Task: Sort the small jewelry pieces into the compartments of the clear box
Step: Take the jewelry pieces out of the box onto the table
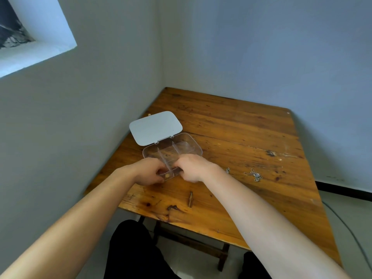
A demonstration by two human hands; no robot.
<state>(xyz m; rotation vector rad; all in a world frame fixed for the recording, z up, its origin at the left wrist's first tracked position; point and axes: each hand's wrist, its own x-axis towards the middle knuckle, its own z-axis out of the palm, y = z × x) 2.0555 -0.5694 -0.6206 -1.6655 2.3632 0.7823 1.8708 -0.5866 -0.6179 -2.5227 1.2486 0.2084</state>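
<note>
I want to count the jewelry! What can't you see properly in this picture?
- Head view: the near compartments of the clear box are covered by the left hand and right hand.
- Whether either hand holds a piece: fingers curl away.
- Silver chain and small piece: too small to identify.

Both bare forearms extended forward and converged toward the middle. The left hand [150, 171] was curled, knuckles up, fingers bent inward toward the right. The right hand [193, 167] lay opposite, back uppermost, fingers tucked down and inward. The two hands sat close together, not touching.
</note>
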